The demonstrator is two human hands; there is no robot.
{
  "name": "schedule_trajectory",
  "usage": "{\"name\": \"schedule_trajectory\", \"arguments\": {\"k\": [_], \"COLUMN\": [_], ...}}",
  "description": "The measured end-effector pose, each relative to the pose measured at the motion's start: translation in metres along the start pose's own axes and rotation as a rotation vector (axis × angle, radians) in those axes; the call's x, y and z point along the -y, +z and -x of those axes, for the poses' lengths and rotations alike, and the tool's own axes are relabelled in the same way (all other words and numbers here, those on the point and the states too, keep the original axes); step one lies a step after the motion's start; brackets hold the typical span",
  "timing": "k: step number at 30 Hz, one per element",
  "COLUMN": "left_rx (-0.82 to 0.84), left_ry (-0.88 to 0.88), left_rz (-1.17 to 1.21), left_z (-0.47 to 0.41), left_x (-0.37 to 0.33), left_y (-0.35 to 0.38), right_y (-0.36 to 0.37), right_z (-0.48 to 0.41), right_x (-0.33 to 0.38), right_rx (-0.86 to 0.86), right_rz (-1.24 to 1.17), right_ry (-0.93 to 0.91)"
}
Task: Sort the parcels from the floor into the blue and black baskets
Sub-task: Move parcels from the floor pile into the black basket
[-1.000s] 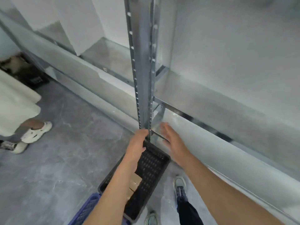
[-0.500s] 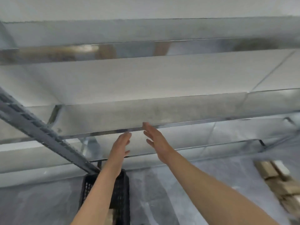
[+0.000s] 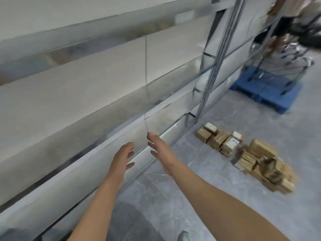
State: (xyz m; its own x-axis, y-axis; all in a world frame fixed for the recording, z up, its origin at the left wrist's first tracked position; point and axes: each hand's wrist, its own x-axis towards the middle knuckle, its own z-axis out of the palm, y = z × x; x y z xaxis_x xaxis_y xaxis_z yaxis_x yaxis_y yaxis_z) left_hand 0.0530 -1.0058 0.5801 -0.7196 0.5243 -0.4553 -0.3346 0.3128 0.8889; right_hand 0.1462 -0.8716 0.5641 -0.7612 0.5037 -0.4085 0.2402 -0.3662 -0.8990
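Nothing legible anywhere in view. Several of the brown parcels [image 3: 251, 157] heaped on the floor [image 3: 199, 192] carry pale labels [image 3: 232, 141] on their upper faces. One label shows a faint bluish smudge of print, but it is too small and blurred to read as letters, numbers or a brand.
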Motion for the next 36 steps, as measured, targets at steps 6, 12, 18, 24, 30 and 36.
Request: {"name": "schedule_trajectory", "arguments": {"k": [6,12,18,24,30,36], "left_rx": [0.237,0.434,0.607,0.752,0.872,0.988], "left_ry": [0.007,0.000,-0.036,-0.072,-0.111,-0.122], "left_rz": [-0.093,-0.214,-0.335,-0.415,-0.477,-0.561], "left_z": [-0.003,-0.004,-0.020,-0.044,-0.082,-0.105], "left_x": [-0.010,-0.012,-0.003,0.005,0.000,-0.005], "left_y": [0.144,0.265,0.355,0.435,0.514,0.586], "right_y": [-0.138,-0.240,-0.317,-0.383,-0.446,-0.500], "right_z": [0.023,0.051,0.071,0.069,0.053,0.047], "right_x": [0.001,-0.003,-0.010,-0.025,-0.018,-0.012], "right_rx": [-0.204,-0.375,-0.538,-0.700,-0.836,-0.947], "right_rz": [-0.093,-0.201,-0.297,-0.348,-0.390,-0.443], "right_ry": [-0.026,-0.059,-0.056,-0.018,0.036,0.062]}}
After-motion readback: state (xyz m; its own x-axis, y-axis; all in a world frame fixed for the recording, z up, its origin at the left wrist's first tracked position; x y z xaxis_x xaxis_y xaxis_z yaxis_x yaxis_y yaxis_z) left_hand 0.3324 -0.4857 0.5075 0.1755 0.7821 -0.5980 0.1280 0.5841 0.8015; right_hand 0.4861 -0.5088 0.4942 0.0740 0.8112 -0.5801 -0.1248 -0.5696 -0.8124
